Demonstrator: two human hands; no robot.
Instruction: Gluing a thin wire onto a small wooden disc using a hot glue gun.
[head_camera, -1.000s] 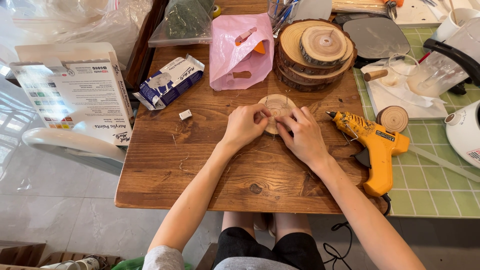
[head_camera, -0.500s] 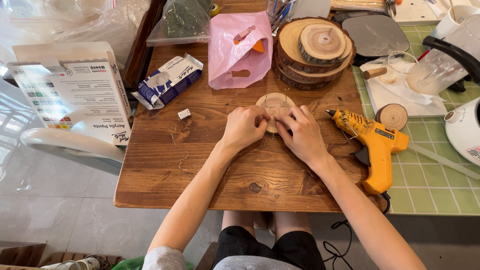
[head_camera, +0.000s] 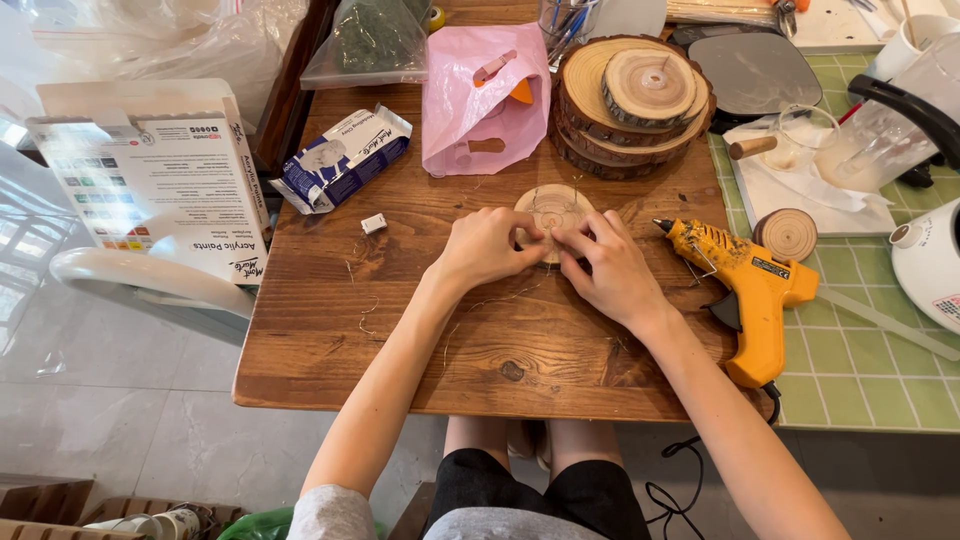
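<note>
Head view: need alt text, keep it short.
Left hand and right hand meet with fingertips on a small wood slice lying flat on a wooden table. A yellow glue gun lies to the right, a stack of wood slices and a pink bag behind.

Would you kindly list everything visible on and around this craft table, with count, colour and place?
small wood slice: 1, pale, table centre, under both hands' fingertips
stacked wood slices: several, tan with bark, behind it
loose wood slice: 1, brown, right of glue gun
glue gun: 1, yellow, right of the hands
plastic bag: 1, pink, behind centre
wrapped packet: 1, blue and white, left
paint box: 1, white, far left
wooden table: 1, brown
cutting mat: 1, green, right
left hand: on the small slice
right hand: on the small slice
</note>
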